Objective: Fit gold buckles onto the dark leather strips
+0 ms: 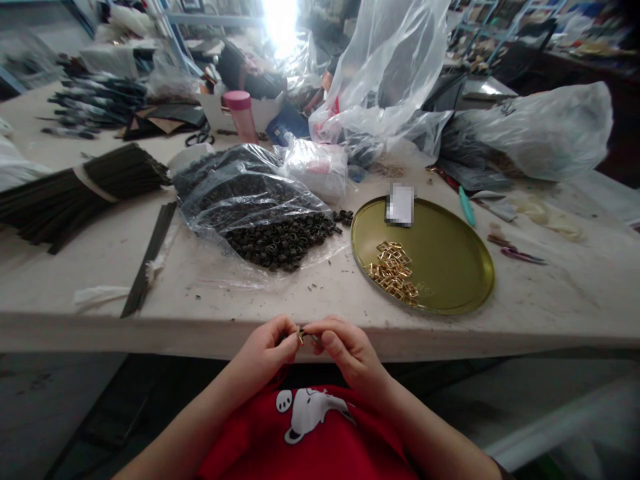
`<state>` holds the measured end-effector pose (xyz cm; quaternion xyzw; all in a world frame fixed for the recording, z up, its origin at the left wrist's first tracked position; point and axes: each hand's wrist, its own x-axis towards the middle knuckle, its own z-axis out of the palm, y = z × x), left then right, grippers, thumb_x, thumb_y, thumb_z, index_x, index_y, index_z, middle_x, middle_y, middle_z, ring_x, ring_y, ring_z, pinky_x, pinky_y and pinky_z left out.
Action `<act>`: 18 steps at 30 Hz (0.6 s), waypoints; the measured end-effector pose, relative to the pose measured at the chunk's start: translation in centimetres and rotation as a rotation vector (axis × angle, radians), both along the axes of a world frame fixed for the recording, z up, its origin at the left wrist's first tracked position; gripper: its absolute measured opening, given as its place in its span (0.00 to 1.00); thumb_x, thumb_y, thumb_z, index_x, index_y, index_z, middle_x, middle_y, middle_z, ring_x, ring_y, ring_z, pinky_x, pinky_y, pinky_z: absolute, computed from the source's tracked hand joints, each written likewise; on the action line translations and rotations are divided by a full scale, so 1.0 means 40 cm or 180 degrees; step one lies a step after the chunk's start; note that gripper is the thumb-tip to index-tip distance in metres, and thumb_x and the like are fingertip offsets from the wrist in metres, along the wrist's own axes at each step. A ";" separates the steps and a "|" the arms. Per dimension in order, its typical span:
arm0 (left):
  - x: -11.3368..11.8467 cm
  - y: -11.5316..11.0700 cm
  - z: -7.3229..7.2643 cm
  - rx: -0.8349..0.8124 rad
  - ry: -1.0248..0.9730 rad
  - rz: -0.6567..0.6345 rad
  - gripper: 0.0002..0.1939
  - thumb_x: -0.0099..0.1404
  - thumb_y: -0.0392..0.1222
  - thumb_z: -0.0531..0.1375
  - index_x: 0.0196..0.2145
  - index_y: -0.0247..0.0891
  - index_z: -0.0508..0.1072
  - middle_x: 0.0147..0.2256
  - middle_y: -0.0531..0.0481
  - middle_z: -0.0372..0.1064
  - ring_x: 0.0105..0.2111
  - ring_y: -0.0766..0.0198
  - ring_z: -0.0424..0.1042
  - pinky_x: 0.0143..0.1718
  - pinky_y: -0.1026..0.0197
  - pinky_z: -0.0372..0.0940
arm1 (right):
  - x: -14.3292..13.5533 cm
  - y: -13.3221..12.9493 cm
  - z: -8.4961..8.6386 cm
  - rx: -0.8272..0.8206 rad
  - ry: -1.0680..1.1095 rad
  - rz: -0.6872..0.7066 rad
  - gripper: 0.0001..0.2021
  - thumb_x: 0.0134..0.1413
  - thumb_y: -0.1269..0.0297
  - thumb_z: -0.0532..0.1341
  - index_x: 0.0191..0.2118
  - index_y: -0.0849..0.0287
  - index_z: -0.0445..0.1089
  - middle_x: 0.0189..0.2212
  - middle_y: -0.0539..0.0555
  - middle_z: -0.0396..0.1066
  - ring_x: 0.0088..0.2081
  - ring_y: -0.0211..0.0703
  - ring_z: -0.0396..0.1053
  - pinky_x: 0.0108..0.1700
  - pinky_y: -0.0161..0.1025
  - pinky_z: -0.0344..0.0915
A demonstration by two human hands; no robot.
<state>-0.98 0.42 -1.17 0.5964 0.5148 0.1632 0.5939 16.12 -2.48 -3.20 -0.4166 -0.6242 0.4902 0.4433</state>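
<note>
Just off the table's front edge, my left hand (pixel 274 347) pinches a small gold-coloured buckle (pixel 301 337). My right hand (pixel 351 348) meets it from the other side, thumb and fingers closed on a thin dark strap (pixel 313 338) that runs to the buckle. Fingers partly hide both pieces, so I cannot tell how far the strap passes through. A round gold-toned tray (pixel 453 260) lies to the right, with a pile of rectangular gold buckles (pixel 393 273) in it. Small dark loops (pixel 283 243) spill from a clear plastic bag (pixel 250 177) straight ahead.
A banded bundle of dark strips (pixel 95 190) lies at the left, with a few loose strips (pixel 150 260) beside it. Behind the bag stands a pink-lidded bottle (pixel 240 117). Small scissors (pixel 523 255) and a teal-handled tool (pixel 467 207) lie right of the tray.
</note>
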 end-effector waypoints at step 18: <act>0.025 -0.028 0.017 -0.0183 0.0221 -0.0094 0.08 0.55 0.43 0.53 0.23 0.36 0.61 0.22 0.56 0.59 0.24 0.67 0.58 0.24 0.66 0.54 | 0.013 0.002 0.000 0.0853 -0.1863 0.1070 0.05 0.51 0.65 0.59 0.31 0.61 0.66 0.29 0.54 0.71 0.32 0.41 0.68 0.33 0.34 0.62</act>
